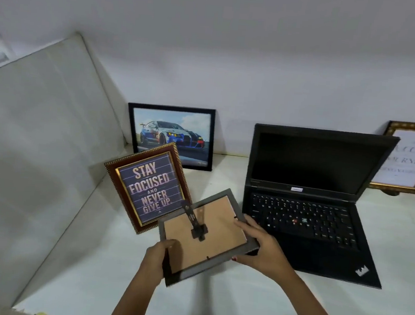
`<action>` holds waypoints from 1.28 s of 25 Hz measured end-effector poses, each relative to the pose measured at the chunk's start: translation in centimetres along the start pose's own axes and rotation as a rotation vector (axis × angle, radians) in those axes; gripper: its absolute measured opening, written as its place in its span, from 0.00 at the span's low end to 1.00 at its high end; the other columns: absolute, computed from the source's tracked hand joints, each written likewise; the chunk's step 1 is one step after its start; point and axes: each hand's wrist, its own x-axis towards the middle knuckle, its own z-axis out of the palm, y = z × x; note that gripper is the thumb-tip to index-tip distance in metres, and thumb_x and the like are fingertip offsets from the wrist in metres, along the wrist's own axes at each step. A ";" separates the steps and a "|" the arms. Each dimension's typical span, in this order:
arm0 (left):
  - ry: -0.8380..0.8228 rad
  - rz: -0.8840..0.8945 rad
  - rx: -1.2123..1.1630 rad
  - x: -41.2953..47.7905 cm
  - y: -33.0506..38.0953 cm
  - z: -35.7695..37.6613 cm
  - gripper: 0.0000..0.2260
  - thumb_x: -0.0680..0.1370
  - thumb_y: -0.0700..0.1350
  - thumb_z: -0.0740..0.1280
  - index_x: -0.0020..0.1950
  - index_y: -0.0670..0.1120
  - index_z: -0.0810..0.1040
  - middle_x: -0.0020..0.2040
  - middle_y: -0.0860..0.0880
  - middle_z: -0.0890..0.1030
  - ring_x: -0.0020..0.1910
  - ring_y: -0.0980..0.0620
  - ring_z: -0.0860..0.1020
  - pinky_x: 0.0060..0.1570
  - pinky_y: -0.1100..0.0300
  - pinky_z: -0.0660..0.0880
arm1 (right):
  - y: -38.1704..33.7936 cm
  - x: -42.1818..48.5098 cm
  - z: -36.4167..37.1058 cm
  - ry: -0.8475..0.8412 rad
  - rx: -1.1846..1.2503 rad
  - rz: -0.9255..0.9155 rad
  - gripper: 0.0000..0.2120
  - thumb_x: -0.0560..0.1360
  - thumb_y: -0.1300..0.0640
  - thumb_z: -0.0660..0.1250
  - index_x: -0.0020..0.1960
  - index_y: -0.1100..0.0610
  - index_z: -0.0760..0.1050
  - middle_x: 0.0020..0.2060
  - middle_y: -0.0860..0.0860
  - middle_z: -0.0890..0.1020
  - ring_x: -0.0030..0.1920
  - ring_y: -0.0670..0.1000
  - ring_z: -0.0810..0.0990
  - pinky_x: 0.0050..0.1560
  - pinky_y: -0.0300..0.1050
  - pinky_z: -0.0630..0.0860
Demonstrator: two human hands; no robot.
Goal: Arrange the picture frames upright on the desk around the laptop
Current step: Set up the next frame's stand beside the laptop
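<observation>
I hold a grey picture frame point(220, 233) above the desk, its brown backing up and its black stand point(195, 221) folded out. My left hand point(157, 258) grips its near left edge; my right hand point(261, 247) grips its right edge. Just behind it a red-and-gold "Stay focused" frame point(146, 184) stands upright, tilted. A black-framed car picture point(172, 135) leans upright against the back wall. The open black laptop point(305, 203) sits to the right. A gold frame with pale lettering point(412, 157) stands behind the laptop's right side, partly hidden by the screen.
The white desk point(213, 303) is bounded by a white side panel point(39, 142) on the left and the wall point(234, 71) at the back. Bare desk surface lies in front of the laptop and the hands.
</observation>
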 end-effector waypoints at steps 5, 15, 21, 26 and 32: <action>-0.189 0.278 0.217 -6.8 4.8 9.8 0.07 0.74 0.38 0.65 0.51 0.42 0.72 0.37 0.46 0.72 0.35 0.52 0.70 0.30 0.61 0.65 | 0.4 -5.1 -9.6 0.362 -0.307 -0.167 0.29 0.61 0.64 0.76 0.56 0.44 0.73 0.53 0.39 0.71 0.55 0.32 0.70 0.56 0.31 0.72; -0.743 0.311 0.558 -14.1 -3.4 39.7 0.29 0.73 0.65 0.54 0.66 0.48 0.70 0.73 0.48 0.64 0.72 0.42 0.60 0.69 0.42 0.55 | 10.6 -19.1 -31.5 1.147 0.184 0.090 0.05 0.71 0.55 0.63 0.40 0.48 0.76 0.36 0.49 0.83 0.41 0.61 0.81 0.40 0.53 0.78; -0.811 0.301 0.500 -14.1 -9.1 51.2 0.22 0.78 0.59 0.51 0.69 0.54 0.65 0.68 0.53 0.70 0.65 0.53 0.67 0.65 0.50 0.57 | 15.9 -21.0 -40.2 1.212 0.323 0.169 0.10 0.77 0.63 0.58 0.41 0.55 0.74 0.34 0.49 0.82 0.36 0.52 0.80 0.31 0.36 0.77; -0.773 0.325 0.459 -14.0 -10.3 57.7 0.13 0.80 0.51 0.51 0.65 0.54 0.63 0.48 0.60 0.75 0.43 0.65 0.71 0.56 0.56 0.57 | 19.3 -18.9 -45.0 1.163 0.333 0.186 0.04 0.77 0.64 0.58 0.48 0.60 0.71 0.38 0.54 0.79 0.34 0.43 0.80 0.31 0.32 0.76; -0.699 0.330 0.633 -11.9 -11.8 59.1 0.10 0.80 0.45 0.55 0.60 0.55 0.62 0.51 0.58 0.74 0.44 0.65 0.71 0.54 0.59 0.64 | 23.0 -19.0 -45.7 1.067 0.369 0.249 0.09 0.76 0.69 0.57 0.45 0.57 0.71 0.35 0.48 0.81 0.33 0.37 0.79 0.32 0.29 0.75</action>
